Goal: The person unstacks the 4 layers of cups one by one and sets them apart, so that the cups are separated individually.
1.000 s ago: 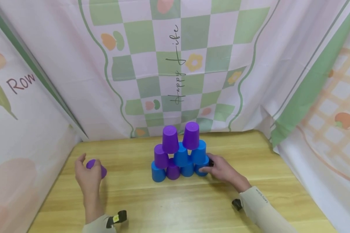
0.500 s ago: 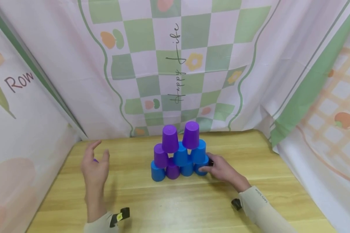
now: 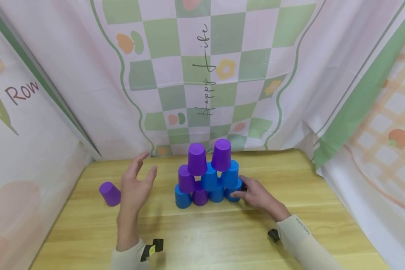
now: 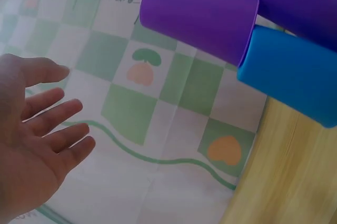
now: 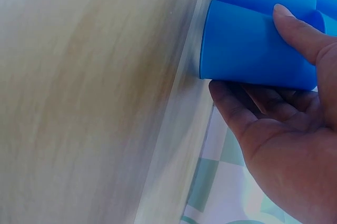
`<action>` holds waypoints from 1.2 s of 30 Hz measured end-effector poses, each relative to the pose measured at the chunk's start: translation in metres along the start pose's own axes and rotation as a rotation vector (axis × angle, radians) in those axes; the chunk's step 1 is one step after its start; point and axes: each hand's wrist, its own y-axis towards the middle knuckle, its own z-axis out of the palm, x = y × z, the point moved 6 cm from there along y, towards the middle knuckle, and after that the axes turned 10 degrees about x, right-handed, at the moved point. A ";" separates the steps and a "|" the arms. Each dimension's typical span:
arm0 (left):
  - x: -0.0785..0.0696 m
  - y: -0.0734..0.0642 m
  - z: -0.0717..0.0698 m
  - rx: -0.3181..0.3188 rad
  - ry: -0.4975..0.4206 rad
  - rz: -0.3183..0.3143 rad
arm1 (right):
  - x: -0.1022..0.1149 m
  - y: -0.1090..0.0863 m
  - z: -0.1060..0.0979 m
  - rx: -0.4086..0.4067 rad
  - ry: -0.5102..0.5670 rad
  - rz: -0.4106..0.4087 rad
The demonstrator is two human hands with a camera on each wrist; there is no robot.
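Upside-down plastic cups form a three-level stack mid-table: a bottom row of blue cups and a purple cup point(image 3: 200, 195), then one purple point(image 3: 186, 179) and two blue cups, with two purple cups point(image 3: 197, 159) on top. My right hand point(image 3: 256, 194) holds the bottom row's rightmost blue cup point(image 5: 258, 47), thumb on its front and fingers along its outer side. To the stack's left, my left hand point(image 3: 135, 191) is raised with fingers spread, holding nothing. A lone purple cup point(image 3: 110, 194) stands upside down just left of that hand.
The wooden table point(image 3: 202, 240) carries the stack near its far edge. Behind it hangs a green-and-white checked curtain point(image 3: 226, 33), with printed curtain panels on both sides. Dark straps with small devices sit at both wrists, one a wrist camera point(image 3: 158, 245) on the left.
My left hand has let go of the lone purple cup, lifted away and moved right toward the stack. The right hand and the stacked cups stay in place.
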 end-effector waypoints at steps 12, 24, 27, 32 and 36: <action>-0.021 0.011 0.030 0.105 -0.033 0.092 | 0.001 -0.002 0.000 0.003 0.007 -0.009; -0.040 0.019 0.061 0.190 -0.056 0.102 | 0.004 -0.001 0.002 0.013 0.021 -0.011; -0.044 0.021 0.066 0.205 -0.041 0.092 | 0.003 -0.001 0.002 0.011 0.023 -0.005; -0.051 0.026 0.074 0.231 -0.005 0.088 | 0.003 -0.002 0.000 0.000 0.027 0.006; -0.057 0.030 0.080 0.256 0.005 0.083 | 0.003 -0.003 0.000 0.003 0.024 0.000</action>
